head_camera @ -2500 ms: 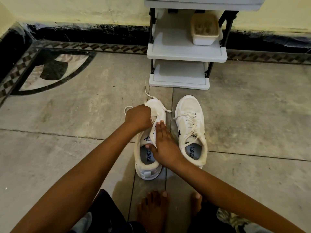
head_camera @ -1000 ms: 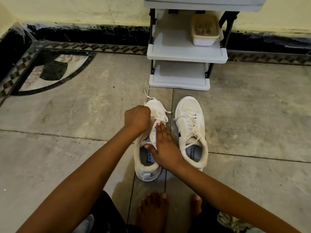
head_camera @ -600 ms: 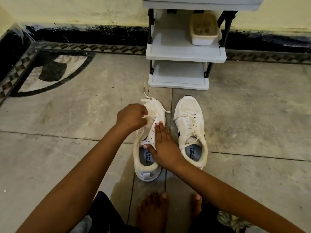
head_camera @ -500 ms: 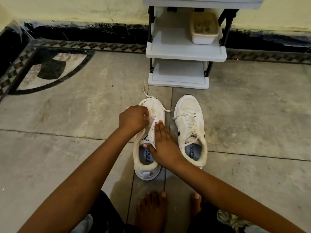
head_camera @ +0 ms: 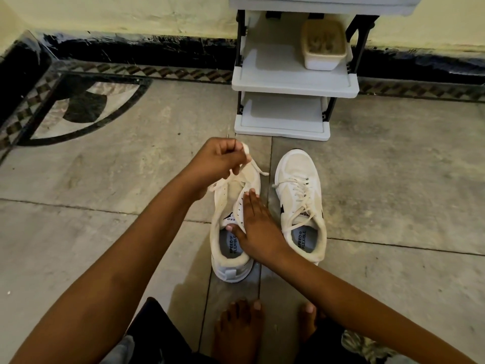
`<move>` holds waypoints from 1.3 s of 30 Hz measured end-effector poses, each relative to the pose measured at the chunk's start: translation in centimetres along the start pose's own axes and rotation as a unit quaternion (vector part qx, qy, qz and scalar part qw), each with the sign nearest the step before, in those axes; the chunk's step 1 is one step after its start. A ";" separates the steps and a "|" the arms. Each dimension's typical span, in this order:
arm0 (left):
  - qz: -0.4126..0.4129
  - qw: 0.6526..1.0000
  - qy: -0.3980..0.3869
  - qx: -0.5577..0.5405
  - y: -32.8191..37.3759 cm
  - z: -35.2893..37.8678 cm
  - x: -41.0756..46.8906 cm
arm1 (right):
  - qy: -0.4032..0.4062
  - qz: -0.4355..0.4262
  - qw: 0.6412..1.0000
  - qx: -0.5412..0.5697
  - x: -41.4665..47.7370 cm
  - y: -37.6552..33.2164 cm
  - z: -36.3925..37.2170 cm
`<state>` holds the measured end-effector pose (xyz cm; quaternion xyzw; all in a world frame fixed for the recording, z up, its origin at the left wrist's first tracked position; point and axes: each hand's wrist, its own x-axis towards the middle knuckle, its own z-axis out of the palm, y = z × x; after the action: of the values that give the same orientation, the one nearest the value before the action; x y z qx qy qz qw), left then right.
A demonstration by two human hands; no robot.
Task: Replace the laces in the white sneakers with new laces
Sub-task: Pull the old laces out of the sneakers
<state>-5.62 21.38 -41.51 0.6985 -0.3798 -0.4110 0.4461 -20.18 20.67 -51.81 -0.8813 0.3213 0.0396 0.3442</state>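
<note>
At frame centre, your left hand point(head_camera: 221, 160) is pinching the lace point(head_camera: 258, 171) above the toe. Your right hand point(head_camera: 256, 227), fingers flat, is pressing the sneaker point(head_camera: 231, 266), whose long axis is running up-frame.

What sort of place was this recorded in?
Probably a home, perhaps an entryway: a polished grey stone tile floor with a dark patterned inlaid border, and a white plastic tiered rack standing against the cream painted wall.
</note>
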 end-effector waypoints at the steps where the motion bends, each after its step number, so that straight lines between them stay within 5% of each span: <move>1: 0.015 1.000 0.007 0.000 0.3 0.1 0.1 | 0.001 0.001 1.000 -0.001 0.0 0.0 0.0; 4: 0.017 0.985 0.049 0.165 -1.0 1.2 0.7 | 0.006 -0.002 1.000 -0.012 -0.1 -0.1 0.1; 7: -0.012 0.867 0.022 0.498 -4.1 1.9 0.8 | 0.017 -0.007 1.000 -0.020 -0.1 -0.1 0.2; 13: 0.027 0.813 0.050 0.580 -5.7 2.7 1.3 | 0.022 -0.006 1.000 -0.009 -0.1 0.0 0.2; 17: 0.016 0.840 0.035 0.542 -5.2 2.1 1.2 | 0.023 -0.007 1.000 -0.012 -0.1 0.0 0.2; 20: 0.001 0.952 0.007 0.307 -3.5 2.0 0.4 | 0.015 -0.009 1.000 -0.019 0.0 0.0 0.2; 22: 0.058 0.985 0.033 0.159 -1.3 2.7 0.5 | 0.018 -0.013 0.999 -0.026 0.1 0.0 0.2; 25: 0.108 0.941 0.098 0.305 0.6 3.0 1.7 | 0.015 -0.013 0.999 -0.030 -0.1 -0.1 0.0; 29: -0.029 0.854 0.014 0.520 -2.6 1.8 1.5 | 0.017 -0.012 1.000 -0.017 -0.1 0.0 -0.1; 39: 0.012 0.839 0.034 0.542 -5.4 2.1 1.3 | 0.027 -0.006 1.000 -0.012 0.0 0.2 0.5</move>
<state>-6.15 21.24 -47.45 0.8378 -0.5347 -0.1096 0.0136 -20.24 20.84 -52.29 -0.8878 0.3251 0.0175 0.3251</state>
